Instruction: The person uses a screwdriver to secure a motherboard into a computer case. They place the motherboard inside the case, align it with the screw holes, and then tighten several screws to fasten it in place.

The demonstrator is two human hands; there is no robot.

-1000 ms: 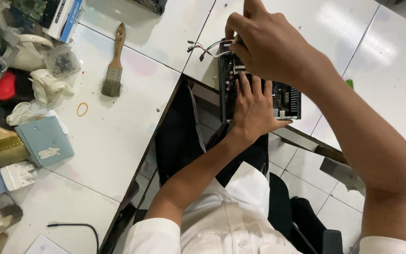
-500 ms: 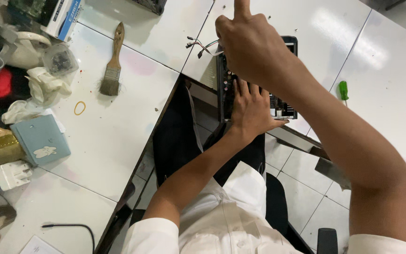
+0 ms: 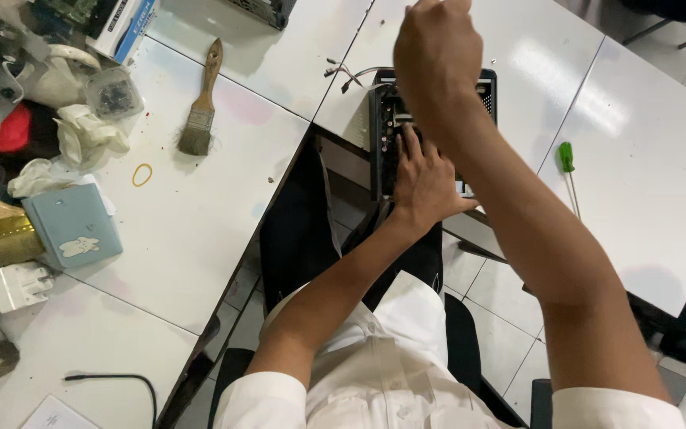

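Observation:
A black open computer case (image 3: pixel 380 119) lies at the near edge of the white table, with loose wires (image 3: pixel 344 73) trailing from its far left corner. My left hand (image 3: pixel 422 179) lies flat inside the case, fingers spread, holding nothing. My right hand (image 3: pixel 436 52) hangs above the case with its fingers closed; what it grips, if anything, is hidden behind the hand. A green-handled screwdriver (image 3: pixel 568 163) rests on the table to the right of my right forearm.
A paintbrush (image 3: pixel 200 107) and a yellow rubber band (image 3: pixel 142 175) lie on the left table (image 3: pixel 200 230). Further left are a light blue box (image 3: pixel 73 226), white rags (image 3: pixel 88 135), a clear plastic tub (image 3: pixel 112 91) and a white plug (image 3: pixel 17 286). A black cable (image 3: pixel 116 380) is near the front.
The view has shifted, bringing the screwdriver into sight. My right hand has risen a little above the case. My left hand stays inside the case.

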